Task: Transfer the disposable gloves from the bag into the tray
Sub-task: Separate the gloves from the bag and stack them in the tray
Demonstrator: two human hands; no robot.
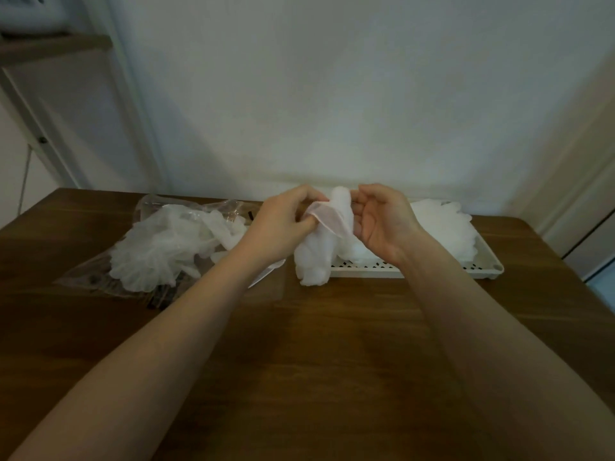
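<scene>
Both of my hands hold one translucent white disposable glove (316,257) up above the table, just left of the tray. My left hand (283,224) pinches the glove's cuff edge, and my right hand (382,221) grips its upper part with curled fingers. The glove's fingers hang down towards the table. A clear plastic bag (100,271) lies flat at the left with a pile of gloves (159,251) on and in it. The white perforated tray (482,271) sits at the right and holds a heap of gloves (442,224).
The brown wooden table (316,344) stretches towards me. A white wall stands right behind the tray and bag. A cabinet and shelf are at the far left, a door frame at the right.
</scene>
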